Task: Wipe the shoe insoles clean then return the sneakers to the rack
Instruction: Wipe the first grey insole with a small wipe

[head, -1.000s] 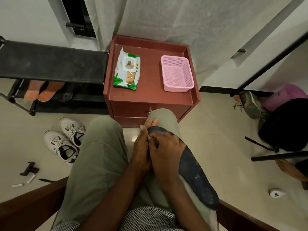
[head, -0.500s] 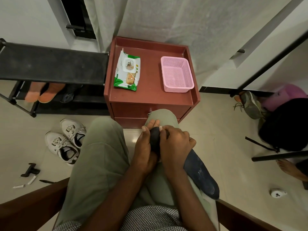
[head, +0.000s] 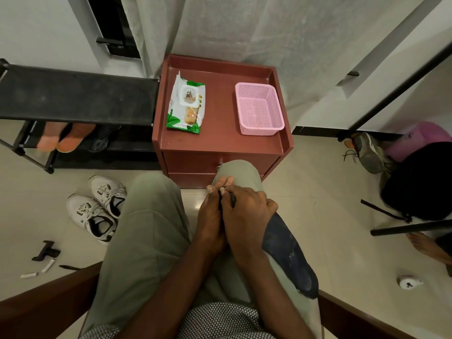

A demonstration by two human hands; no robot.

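A dark blue insole (head: 289, 255) lies along my right thigh, its heel end toward my waist. My left hand (head: 211, 218) and my right hand (head: 247, 214) are pressed together over its toe end, both closed on it; whether a wipe is under my fingers I cannot tell. A pair of white sneakers (head: 97, 207) stands on the floor to my left. The black shoe rack (head: 75, 94) is at the far left. A green pack of wet wipes (head: 186, 105) lies on the red cabinet (head: 220, 140).
A pink basket (head: 259, 108) sits on the cabinet's right side. Orange-soled shoes (head: 64, 138) lie on the rack's lower shelf. A grey shoe (head: 368, 151), a black bag (head: 420, 182) and another person's foot (head: 425, 245) are at the right. Small items (head: 46, 252) litter the floor at left.
My right hand has slid up the insole toward its toe end and now closes with the left hand over the tip. More of the heel half is uncovered.
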